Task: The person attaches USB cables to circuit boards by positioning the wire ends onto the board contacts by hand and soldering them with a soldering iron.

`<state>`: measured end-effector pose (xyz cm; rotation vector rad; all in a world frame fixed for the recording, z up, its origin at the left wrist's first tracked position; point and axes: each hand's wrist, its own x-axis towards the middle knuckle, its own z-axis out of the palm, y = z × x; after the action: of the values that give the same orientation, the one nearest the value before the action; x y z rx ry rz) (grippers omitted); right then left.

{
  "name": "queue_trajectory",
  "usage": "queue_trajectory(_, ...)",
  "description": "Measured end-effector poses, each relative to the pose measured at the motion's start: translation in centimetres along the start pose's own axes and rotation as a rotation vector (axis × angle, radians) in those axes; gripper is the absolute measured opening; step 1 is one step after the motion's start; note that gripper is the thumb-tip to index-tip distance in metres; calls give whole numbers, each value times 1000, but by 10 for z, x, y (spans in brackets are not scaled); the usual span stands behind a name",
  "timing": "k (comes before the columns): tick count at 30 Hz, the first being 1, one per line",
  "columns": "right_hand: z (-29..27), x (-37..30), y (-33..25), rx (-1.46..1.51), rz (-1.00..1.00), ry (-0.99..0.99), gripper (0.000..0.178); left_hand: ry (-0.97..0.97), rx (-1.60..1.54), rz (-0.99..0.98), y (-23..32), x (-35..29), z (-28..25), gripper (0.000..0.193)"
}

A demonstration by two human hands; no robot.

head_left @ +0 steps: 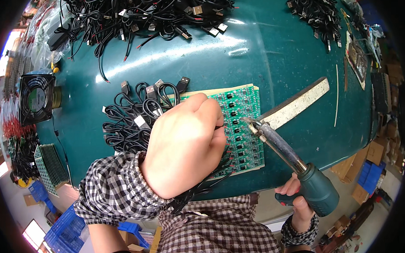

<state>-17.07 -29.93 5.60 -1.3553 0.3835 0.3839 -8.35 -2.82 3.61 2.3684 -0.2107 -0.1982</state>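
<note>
A green circuit board panel (243,125) with rows of small black parts lies on the dark green table (262,53). My left hand (185,142) rests on the panel's left half with fingers curled, pinching thin black wires that trail back under my wrist. My right hand (299,201) grips the green handle of a soldering iron (283,152). The iron's tip touches the panel near its upper right edge. A checked sleeve covers each forearm.
A bundle of black cables with flat plugs (137,113) lies left of the panel. Bigger cable heaps (149,14) fill the table's far side. A pale strip (295,105) lies right of the panel. A small fan (36,99) and stacked green boards (50,167) sit at left.
</note>
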Motion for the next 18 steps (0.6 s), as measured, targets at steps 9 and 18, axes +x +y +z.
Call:
queue_trajectory(9,-11,-4,9,-1,6,-24,50,63,62,74,1,-1,7,17)
queue_trajectory(18,-14,-4,12,-76,17,-66,48,61,78,95,1,-2,5,18)
